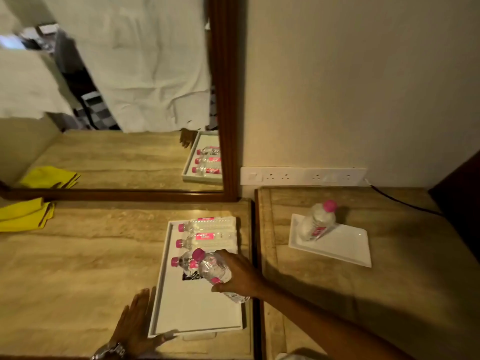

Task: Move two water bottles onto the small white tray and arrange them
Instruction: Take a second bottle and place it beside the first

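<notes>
My right hand (240,275) grips a clear water bottle (213,272) with a pink cap, held tilted above the large white tray (161,289). Three more pink-capped bottles (207,237) lie on their sides at the far end of that tray. On the lower surface to the right sits the small white tray (345,245); one bottle (319,221) stands upright on its left end. My left hand (136,323) lies flat and open on the counter, touching the near left corner of the large tray.
A wood-framed mirror (226,100) rises behind the counter and reflects the tray and bottles. A yellow cloth (24,214) lies at the far left. A socket strip (302,175) runs along the wall, with a black cable (405,202) trailing behind the small tray.
</notes>
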The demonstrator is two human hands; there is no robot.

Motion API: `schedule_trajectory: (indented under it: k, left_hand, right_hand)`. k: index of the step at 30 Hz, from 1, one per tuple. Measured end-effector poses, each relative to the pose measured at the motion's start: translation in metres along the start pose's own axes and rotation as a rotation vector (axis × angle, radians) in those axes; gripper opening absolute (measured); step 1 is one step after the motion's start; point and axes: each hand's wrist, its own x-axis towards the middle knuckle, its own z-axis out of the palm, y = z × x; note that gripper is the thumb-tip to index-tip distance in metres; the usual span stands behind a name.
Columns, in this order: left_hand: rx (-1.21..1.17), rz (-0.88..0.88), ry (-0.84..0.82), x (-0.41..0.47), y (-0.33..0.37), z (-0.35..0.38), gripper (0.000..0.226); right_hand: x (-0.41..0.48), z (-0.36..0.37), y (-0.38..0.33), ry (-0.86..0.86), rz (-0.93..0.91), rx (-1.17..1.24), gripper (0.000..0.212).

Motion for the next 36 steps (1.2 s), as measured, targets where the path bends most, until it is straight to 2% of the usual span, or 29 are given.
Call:
schedule_trajectory:
  k: [3,5,7,11,15,22,24,29,34,36]
  left_hand:
    - [0.001,0.064,0.101,0.003,0.03,-0.012,0.135]
    - [0.094,0.205,0.178,0.011,0.062,-0.018,0.107]
    - [0.041,0.292,0.215,0.022,0.104,-0.028,0.092]
    - [-0.122,0.459,0.314,0.051,0.202,-0.04,0.096]
    - [-0.127,0.605,0.268,0.072,0.311,-0.045,0.103]
    - [-0.207,0.544,0.205,0.084,0.446,-0.047,0.135]
    - [-0.263,0.558,0.195,0.084,0.467,-0.048,0.134]
    - [-0.341,0.665,0.158,0.085,0.483,-0.04,0.101]
    - [-0.394,0.564,0.159,0.09,0.469,-0.026,0.116]
    - [-0.361,0.524,0.127,0.093,0.464,-0.019,0.111]
  right_hand:
    - [-0.033,-0.055,0.015,0.115,0.027,0.094,0.082]
    - [-0.059,-0.091,0.029,0.158,0.069,0.121,0.077]
    - [-0.086,-0.125,0.045,0.169,0.097,0.174,0.072]
    - [-0.134,-0.186,0.074,0.224,0.148,0.217,0.085]
    - [-0.169,-0.236,0.106,0.327,0.215,0.222,0.082]
    - [-0.165,-0.275,0.14,0.524,0.265,0.226,0.079]
    - [-0.158,-0.279,0.145,0.55,0.262,0.234,0.078]
    - [-0.15,-0.277,0.163,0.528,0.267,0.262,0.081]
    - [-0.158,-0.269,0.183,0.545,0.284,0.319,0.082]
    - [-0.16,-0.264,0.187,0.559,0.276,0.343,0.091]
